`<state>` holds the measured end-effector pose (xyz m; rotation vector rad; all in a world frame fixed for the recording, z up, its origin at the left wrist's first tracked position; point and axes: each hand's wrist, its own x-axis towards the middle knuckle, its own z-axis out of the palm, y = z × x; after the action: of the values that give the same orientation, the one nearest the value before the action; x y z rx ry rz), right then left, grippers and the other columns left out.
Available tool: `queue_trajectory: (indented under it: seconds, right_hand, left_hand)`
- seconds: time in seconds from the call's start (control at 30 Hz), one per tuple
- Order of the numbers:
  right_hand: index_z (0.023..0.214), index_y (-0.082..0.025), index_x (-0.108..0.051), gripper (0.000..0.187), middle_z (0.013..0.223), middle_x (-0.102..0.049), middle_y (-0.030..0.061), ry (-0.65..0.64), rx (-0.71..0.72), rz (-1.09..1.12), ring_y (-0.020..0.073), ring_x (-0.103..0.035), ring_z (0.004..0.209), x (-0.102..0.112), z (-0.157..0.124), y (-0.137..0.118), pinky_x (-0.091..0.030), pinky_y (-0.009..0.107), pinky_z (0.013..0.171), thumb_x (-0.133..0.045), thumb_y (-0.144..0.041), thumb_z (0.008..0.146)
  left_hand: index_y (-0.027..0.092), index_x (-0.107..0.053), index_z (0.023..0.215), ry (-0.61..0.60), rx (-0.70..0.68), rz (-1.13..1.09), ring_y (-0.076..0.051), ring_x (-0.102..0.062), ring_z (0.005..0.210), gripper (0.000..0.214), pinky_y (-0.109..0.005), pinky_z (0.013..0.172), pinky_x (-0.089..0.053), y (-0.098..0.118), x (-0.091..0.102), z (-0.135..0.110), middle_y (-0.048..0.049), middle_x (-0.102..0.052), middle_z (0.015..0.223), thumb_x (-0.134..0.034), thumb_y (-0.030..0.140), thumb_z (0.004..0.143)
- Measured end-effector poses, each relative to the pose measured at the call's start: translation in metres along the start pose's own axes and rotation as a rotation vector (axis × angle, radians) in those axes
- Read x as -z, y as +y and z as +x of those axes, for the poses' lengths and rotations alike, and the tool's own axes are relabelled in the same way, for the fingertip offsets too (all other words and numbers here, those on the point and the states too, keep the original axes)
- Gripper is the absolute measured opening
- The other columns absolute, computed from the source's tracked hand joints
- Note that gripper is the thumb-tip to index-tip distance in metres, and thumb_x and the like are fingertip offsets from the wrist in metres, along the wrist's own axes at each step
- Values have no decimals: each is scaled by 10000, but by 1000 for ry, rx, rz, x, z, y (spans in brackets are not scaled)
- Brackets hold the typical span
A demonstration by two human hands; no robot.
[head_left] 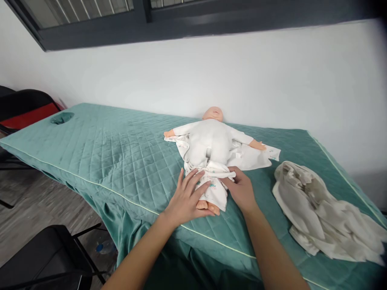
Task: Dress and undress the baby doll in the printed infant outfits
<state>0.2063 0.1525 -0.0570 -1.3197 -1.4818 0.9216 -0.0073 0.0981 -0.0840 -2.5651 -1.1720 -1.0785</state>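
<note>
A baby doll [211, 139] with a white cloth body lies on its back on the green quilted bed, head toward the wall and arms spread. White printed baby clothes [211, 195] cover its legs, and the feet poke out at the lower end. Another part of the printed garment is spread beneath the doll's torso and arms. My left hand [189, 197] rests on the leg clothing with fingers spread. On the other side, my right hand [240, 187] pinches the bunched edge of the clothing at the doll's thigh.
A crumpled cream cloth [323, 213] lies at the right of the green bed [121, 149]. The bed has a face hole [62, 117] at its far left. Black chairs [45, 257] stand at the left. A white wall [181, 76] with a dark window frame rises behind.
</note>
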Motion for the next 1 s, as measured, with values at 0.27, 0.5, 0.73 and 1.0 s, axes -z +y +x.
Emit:
queue_trajectory:
  seconds: [0.27, 0.5, 0.73, 1.0]
  right_hand:
    - [839, -195, -695, 265, 703, -638, -24, -52, 13, 6, 143, -517, 647, 1, -5, -3, -402, 255, 602, -735, -446, 762]
    - [781, -197, -673, 284, 674, -605, -17, -154, 63, -66, 145, -491, 625, 2, -7, -8, -378, 262, 575, -683, -479, 807]
    - [877, -212, -681, 223, 797, -630, -5, -97, 124, 19, 165, -545, 736, 0, -2, -1, -426, 279, 679, -686, -433, 844]
    - [912, -207, -718, 254, 834, -691, 12, -103, 124, -27, 186, -587, 750, 1, -3, 2, -460, 300, 697, -694, -449, 840]
  left_hand:
    - [228, -368, 1512, 13, 107, 10, -368, -291, 1527, 955, -679, 1240, -149, -5, -3, -1, -210, -439, 1547, -657, 747, 764]
    - [262, -316, 1539, 17, 196, 2, -383, -273, 1535, 1032, -670, 1240, -163, -10, -8, 7, -209, -362, 1600, -686, 758, 713]
    - [273, -255, 1571, 157, 293, -364, -340, -329, 1509, 914, -599, 1239, -252, -20, -6, 3, -181, -352, 1604, -559, 739, 846]
    - [209, -587, 1314, 186, 566, -416, -245, -535, 1249, 411, -432, 1081, -450, -47, -15, 30, -123, -555, 1325, -512, 453, 992]
